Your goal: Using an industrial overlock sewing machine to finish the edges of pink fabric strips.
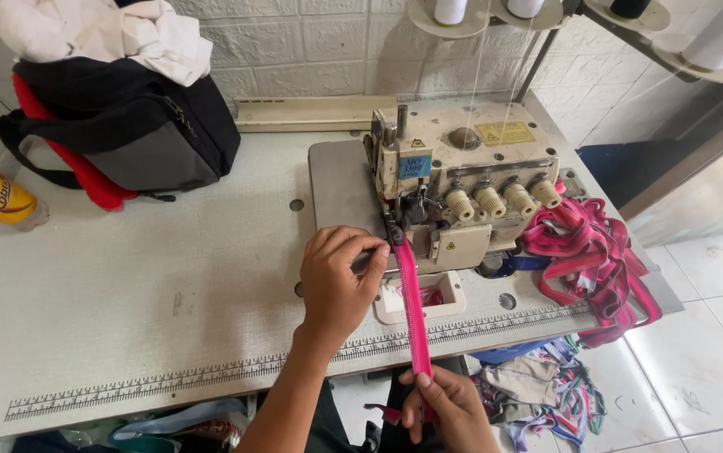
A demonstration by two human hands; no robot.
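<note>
While two hands hold: left hand (338, 277) | right hand (449, 411) | one pink strip (412, 310)

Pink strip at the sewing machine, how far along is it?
Done, by the look of it: a heap of pink strips lies right of the machine. In hand: the left hand guides one pink strip at the presser foot, and the right hand holds its lower end. Left: the length between the hands.

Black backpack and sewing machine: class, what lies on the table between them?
In the head view, between the black backpack and the sewing machine there is only bare table top. A cream strip runs along the wall behind that stretch.
</note>
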